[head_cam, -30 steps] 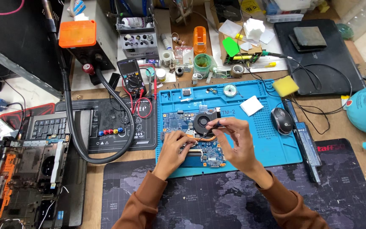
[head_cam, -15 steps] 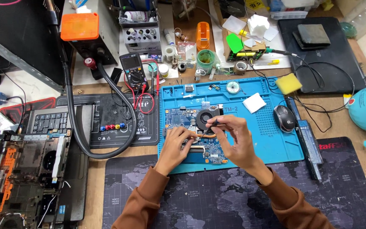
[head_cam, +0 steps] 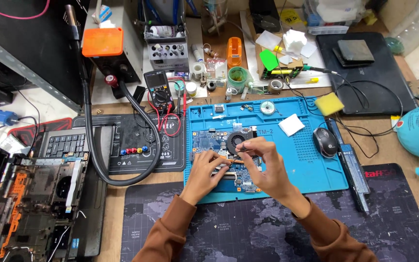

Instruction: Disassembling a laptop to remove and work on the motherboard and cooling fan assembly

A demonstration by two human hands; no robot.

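On the blue mat (head_cam: 311, 170), our left hand (head_cam: 207, 170) steadies the board (head_cam: 219, 155) with spread fingers; our right hand (head_cam: 263, 162) pinches a thin tool beside the fan (head_cam: 238, 139), which remains mounted, we judge.

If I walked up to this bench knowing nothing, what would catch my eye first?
Probably the bright blue work mat at the centre, where the left hand and right hand meet over a blue circuit board with a round black fan. Next, the orange-topped box at the back left and the thick black hose curving below it.
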